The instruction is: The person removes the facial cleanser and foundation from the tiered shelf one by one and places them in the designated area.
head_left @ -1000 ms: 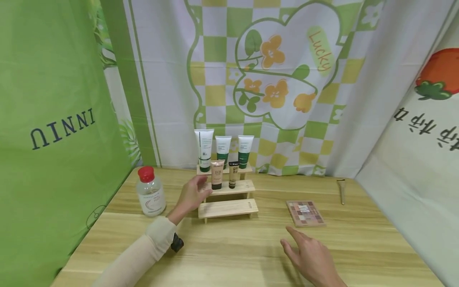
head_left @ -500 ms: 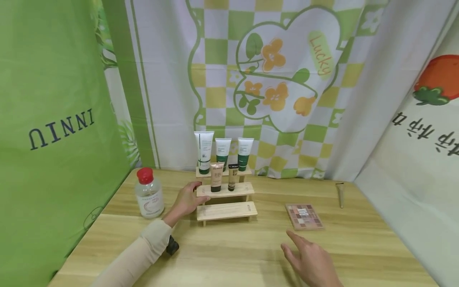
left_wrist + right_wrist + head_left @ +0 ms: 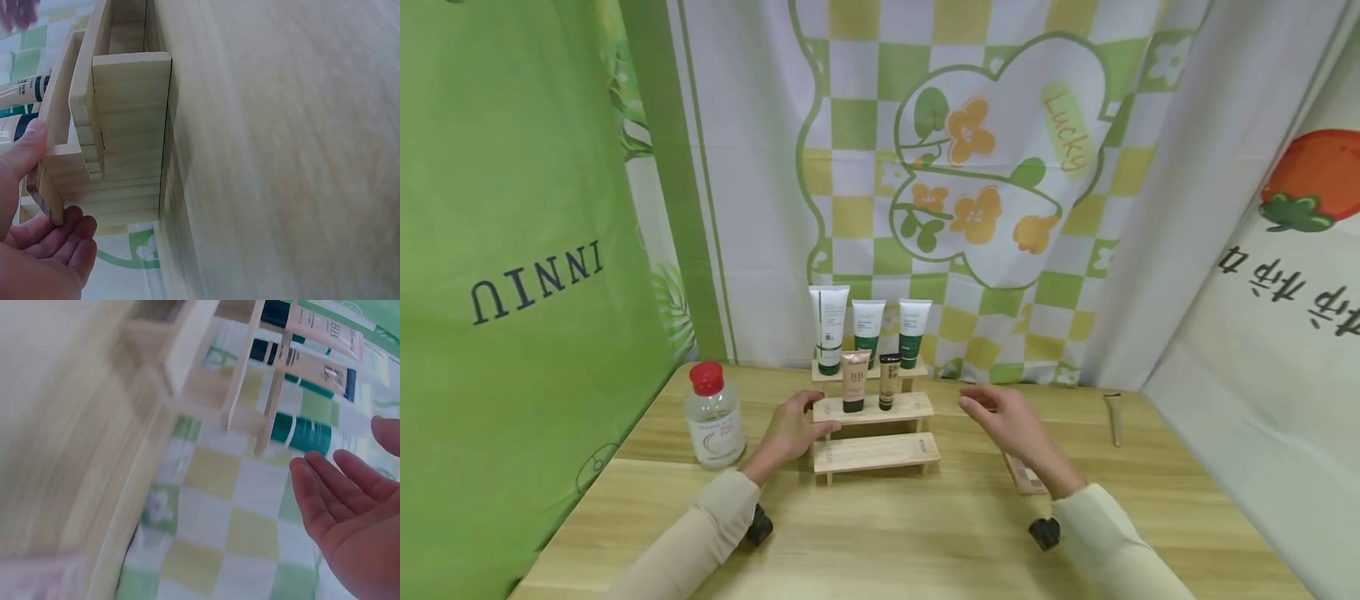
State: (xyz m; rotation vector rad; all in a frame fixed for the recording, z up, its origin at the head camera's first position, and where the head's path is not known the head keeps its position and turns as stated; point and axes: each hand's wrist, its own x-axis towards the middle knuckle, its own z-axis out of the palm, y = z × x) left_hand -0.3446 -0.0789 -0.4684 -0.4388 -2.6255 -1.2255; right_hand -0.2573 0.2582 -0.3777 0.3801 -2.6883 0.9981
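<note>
Wooden table (image 3: 895, 533), stepped rack (image 3: 874, 429), bottle (image 3: 714, 414), palette (image 3: 1024, 475), brush (image 3: 1113, 408)

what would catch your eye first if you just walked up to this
The three-step wooden rack at the middle of the table, with three white-and-green tubes on its top step and two beige tubes below. The left hand grips the rack's left end, while the right hand hovers open off its right side. A red-capped clear bottle stands to the left.
</note>
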